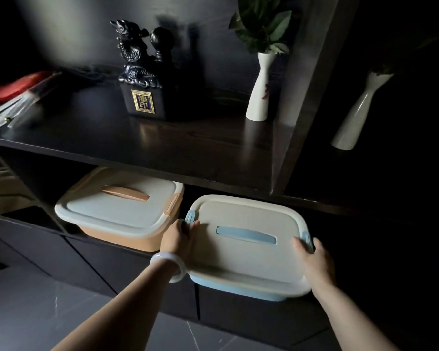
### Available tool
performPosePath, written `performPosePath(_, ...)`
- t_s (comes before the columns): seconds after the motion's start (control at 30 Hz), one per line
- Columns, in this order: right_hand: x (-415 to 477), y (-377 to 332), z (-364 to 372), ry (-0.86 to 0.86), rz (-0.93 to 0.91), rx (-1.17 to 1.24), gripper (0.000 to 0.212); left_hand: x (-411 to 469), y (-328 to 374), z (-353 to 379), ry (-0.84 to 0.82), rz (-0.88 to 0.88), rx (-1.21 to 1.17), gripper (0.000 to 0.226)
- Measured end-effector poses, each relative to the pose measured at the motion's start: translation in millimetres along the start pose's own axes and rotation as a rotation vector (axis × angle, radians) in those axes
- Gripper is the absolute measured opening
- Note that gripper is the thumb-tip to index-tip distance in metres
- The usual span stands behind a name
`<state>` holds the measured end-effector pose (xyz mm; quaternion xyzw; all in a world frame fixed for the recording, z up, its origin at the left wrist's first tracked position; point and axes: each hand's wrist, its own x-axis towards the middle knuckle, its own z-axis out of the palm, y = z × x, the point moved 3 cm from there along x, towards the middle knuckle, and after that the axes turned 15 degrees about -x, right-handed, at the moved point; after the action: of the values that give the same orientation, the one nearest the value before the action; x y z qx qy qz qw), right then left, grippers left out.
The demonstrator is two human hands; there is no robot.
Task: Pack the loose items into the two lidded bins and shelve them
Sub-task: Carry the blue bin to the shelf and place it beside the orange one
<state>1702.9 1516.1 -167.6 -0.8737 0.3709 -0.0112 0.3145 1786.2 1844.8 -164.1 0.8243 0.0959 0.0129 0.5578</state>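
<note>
A blue bin [246, 249] with a cream lid and blue handle sits partly in the lower shelf opening, its front still sticking out past the shelf edge. My left hand [179, 236] grips its left side by the blue latch. On the right side, by the other latch, my right hand [314, 259] holds it with fingers curled over the lid rim. An orange bin [117, 211] with a pale lid and orange handle stands inside the same opening, to the left of the blue one. Both lids are on.
The dark upper shelf board [112, 145] carries a black dragon figurine [142, 79] and a white vase [260, 89] with green leaves. A second white vase [357, 110] stands right of the upright panel. Red cloth and clear rods [18, 97] lie at the far left. Grey tiled floor below.
</note>
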Motion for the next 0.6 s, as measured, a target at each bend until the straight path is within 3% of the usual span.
performPosePath(0.23,-1.7,-4.7,0.8,-0.044,-0.008,-0.094,0.069,-17.7,-1.7,-10.2,-0.030,0.117,-0.083,0.035)
performPosePath(0.33,-3.8,-7.6,1.4,-0.059,-0.001,-0.116,0.068,-43.0,-20.8,-11.6,-0.057,0.026,-0.179,0.035)
performPosePath(0.47,-6.7,-11.9,3.6,-0.036,0.023,-0.099,0.064,-81.0,-32.1,-0.5,-0.201,-0.068,-0.468,0.057)
performPosePath(0.6,-9.1,-17.2,10.5,-0.035,0.040,-0.056,0.070,-86.0,-24.1,4.8,-0.191,-0.082,-0.593,0.066)
